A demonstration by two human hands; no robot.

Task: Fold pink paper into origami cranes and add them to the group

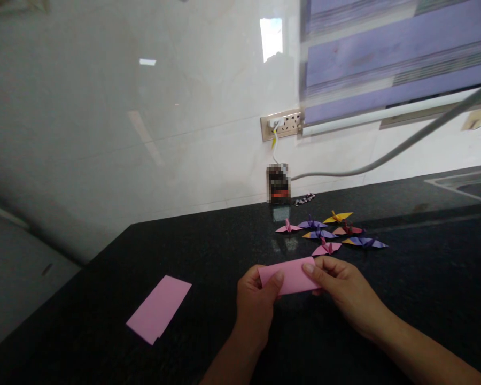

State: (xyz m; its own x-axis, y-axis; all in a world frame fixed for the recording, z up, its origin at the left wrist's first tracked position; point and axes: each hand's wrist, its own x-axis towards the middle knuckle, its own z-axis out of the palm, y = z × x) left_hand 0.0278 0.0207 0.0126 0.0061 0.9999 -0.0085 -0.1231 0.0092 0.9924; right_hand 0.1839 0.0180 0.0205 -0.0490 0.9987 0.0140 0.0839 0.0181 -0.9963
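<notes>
Folded pink paper [292, 279]: up in front of the person, over the near part of the black counter [208, 246], stretched lengthwise between both hands.
Left hand [256, 294]: holding the paper's left end, thumb on top, fingers curled behind.
Right hand [342, 280]: pinching the right end, thumb flat near the upper corner, fingers behind.
Second pink paper [159, 310]: lying on the counter, well apart to the left, set at a slant.
Nearest crane: a pink paper bird [326, 248], just past the right end of the held paper in this view.
Other cranes: six more grouped behind and to the right, among them a yellow bird [338, 217], a red-and-orange bird [349, 229] and another pink bird [288, 227]; the rest are mainly purple.
Back edge: a small dark box [278, 184], blurred out, near the wall [184, 149], with a string of beads [305, 200] beside it.
Cables: a grey cable [369, 167] runs from near the box up to the right; a white plug [276, 123] sits in the socket [291, 123] above.
</notes>
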